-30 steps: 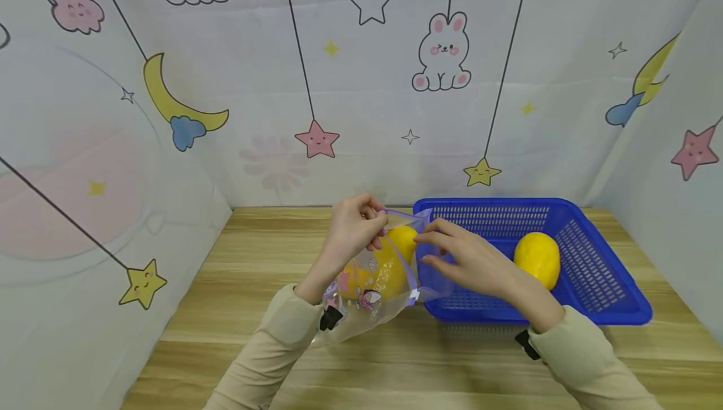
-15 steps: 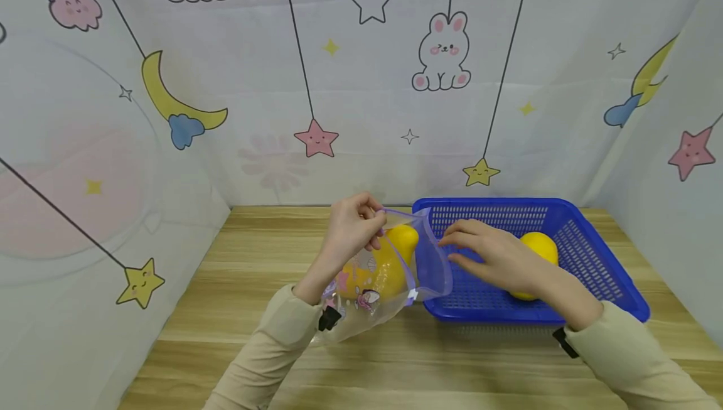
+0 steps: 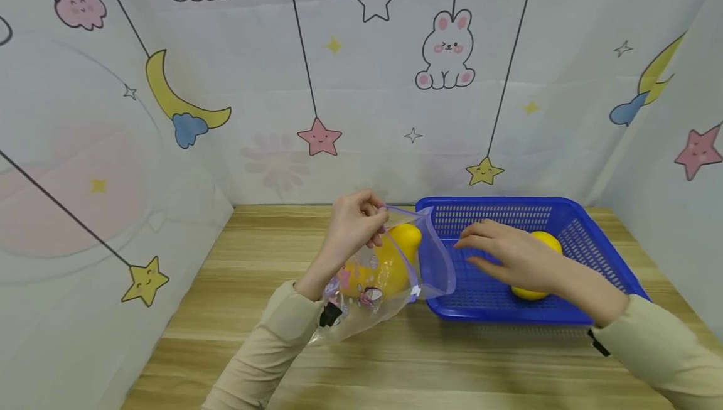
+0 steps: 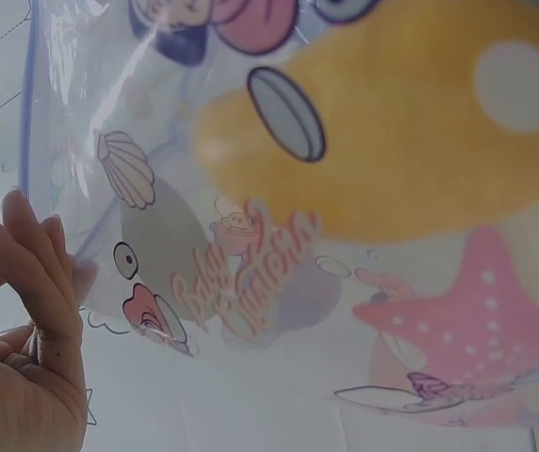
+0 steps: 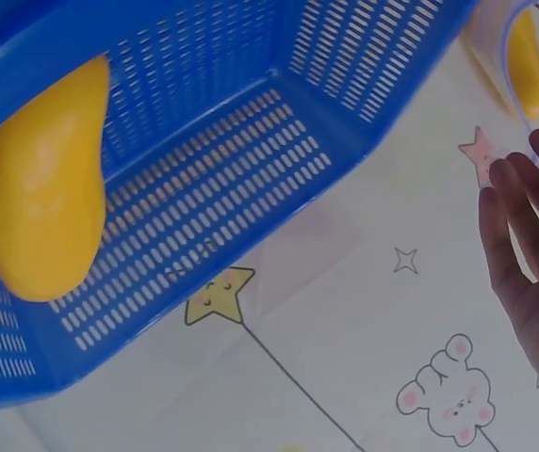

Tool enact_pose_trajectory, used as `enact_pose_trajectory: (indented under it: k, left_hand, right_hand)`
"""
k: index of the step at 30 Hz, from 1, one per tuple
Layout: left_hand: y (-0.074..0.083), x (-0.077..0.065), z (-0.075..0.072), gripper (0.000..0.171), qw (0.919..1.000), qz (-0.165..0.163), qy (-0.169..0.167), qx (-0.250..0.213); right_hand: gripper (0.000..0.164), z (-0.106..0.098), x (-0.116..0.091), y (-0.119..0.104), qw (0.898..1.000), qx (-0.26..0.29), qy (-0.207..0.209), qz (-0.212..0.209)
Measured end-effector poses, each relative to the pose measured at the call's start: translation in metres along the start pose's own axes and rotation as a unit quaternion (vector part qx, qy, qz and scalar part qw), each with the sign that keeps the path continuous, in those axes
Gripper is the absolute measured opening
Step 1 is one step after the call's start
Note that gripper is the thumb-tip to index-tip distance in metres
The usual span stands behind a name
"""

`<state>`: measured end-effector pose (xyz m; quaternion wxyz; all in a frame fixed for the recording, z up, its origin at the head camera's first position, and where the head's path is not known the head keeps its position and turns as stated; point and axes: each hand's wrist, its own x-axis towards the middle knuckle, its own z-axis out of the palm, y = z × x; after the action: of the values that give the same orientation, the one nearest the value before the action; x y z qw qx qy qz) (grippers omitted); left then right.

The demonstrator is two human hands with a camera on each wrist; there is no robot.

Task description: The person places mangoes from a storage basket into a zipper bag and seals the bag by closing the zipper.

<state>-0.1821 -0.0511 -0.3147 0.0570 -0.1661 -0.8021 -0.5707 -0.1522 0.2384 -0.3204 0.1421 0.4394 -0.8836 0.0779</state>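
My left hand point(image 3: 357, 225) pinches the purple-edged mouth of a clear printed zip bag point(image 3: 437, 265). Inside the bag lie yellow fruit, one a mango point(image 3: 407, 237) with its narrow end toward the open mouth. The left wrist view shows the bag's starfish print point(image 4: 486, 311) large, and the hand point(image 4: 39, 330) at the bag's edge. Over the blue basket my right hand point(image 3: 514, 256) hovers with loosely extended fingers, holding nothing. Partly hidden behind it in the head view, another mango point(image 3: 548, 240) rests in the basket; the right wrist view shows this mango point(image 5: 43, 188) fully.
The blue perforated basket point(image 3: 607, 256) stands on the right of the wooden table point(image 3: 271, 240), its left side close to the bag's mouth. A white printed cloth point(image 3: 361, 96) rises behind the table and along both sides.
My right hand has moved away from the bag's mouth, rightward over the basket toward the mango there. The left hand keeps its hold on the bag, nearly still.
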Motion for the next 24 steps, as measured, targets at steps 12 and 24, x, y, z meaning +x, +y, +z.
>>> enact_pose_trajectory:
  k: [12,24]
  left_hand:
    - [-0.001,0.0,-0.002,0.007,1.0,0.0,-0.003,0.0]
    - [-0.001,0.0,-0.002,0.007,0.9999,0.01,-0.005,0.0]
  right_hand:
    - [0.034,0.006,-0.024,0.022,0.997,-0.072,0.0,-0.012]
    - [0.067,0.01,-0.047,0.05,0.992,-0.117,-0.029,-0.02]
